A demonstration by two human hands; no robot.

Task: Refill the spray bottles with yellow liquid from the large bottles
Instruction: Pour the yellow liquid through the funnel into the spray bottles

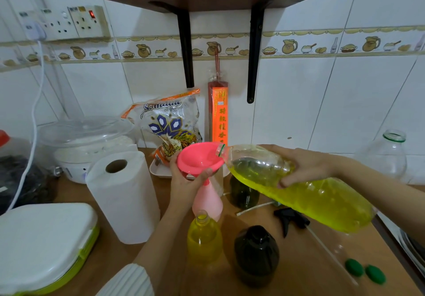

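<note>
- Because the neck of the pink spray bottle [208, 201] is narrow, a pink funnel [199, 158] sits in it, and the left hand [187, 181] steadies that funnel: fingers curl round its underside and stem, thumb lying along the near rim.
- While the funnel is held, the right hand [305, 165] tips the large bottle [299, 187] nearly flat, its open mouth just over the funnel's right rim; fingers wrap over the top of the clear upper part, thumb pressed on the near side.
- Yellow liquid lies along the lower side of the large bottle and seems close to the neck; whether any is flowing yet I cannot tell.
- Both forearms reach in from below, left one rising steeply, right one coming across from the right edge.
- Nearer the camera stand a yellow-filled bottle [204, 238] and a dark bottle [256, 254], both uncapped, probably set aside from the pour.
- A black trigger head [291, 219] and two green caps [365, 270] lie on the wooden counter [299, 272], off to the right, ready for refitting.
</note>
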